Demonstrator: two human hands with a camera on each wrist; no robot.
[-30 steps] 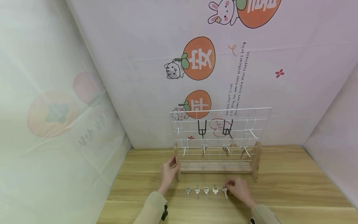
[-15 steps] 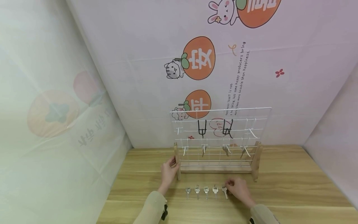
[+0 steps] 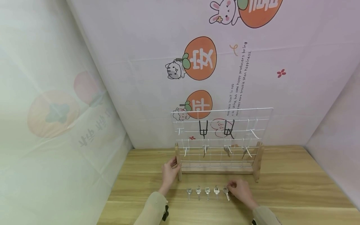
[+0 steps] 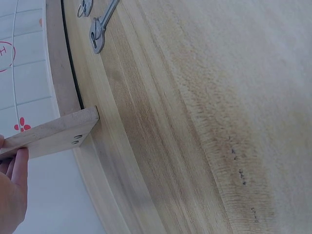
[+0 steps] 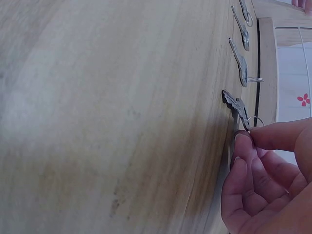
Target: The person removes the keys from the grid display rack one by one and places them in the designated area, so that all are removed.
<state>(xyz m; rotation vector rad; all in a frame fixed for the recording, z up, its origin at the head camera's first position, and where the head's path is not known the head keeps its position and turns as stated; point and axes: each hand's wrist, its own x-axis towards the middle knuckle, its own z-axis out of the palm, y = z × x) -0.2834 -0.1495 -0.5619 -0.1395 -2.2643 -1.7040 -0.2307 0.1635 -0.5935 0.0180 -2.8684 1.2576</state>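
Observation:
In the head view my left hand point(image 3: 170, 172) grips the left wooden upright point(image 3: 178, 162) of a white wire grid rack. The left wrist view shows its fingers point(image 4: 19, 168) on that upright point(image 4: 58, 135). My right hand point(image 3: 239, 190) pinches the head of the rightmost key point(image 3: 226, 193) in a row of silver keys on the table. The right wrist view shows thumb and forefinger meeting at that key's point(image 5: 235, 105) head, beside its thin ring point(image 5: 256, 118); its blade tip lies at the tabletop. Several other keys, among them one key point(image 3: 207, 191) mid-row, lie to its left.
The wire grid point(image 3: 219, 140) carries white hooks point(image 3: 254, 134) and two black hooks point(image 3: 203, 128). Keys, such as one key point(image 3: 227, 152), hang on lower hooks. A wooden base bar point(image 3: 216, 170) joins the uprights. Printed cloth point(image 3: 140, 87) stands behind the wooden table point(image 3: 284, 187).
My right hand and the tilted rightmost key have shifted very slightly to the right. The left hand and the rack have stayed in place.

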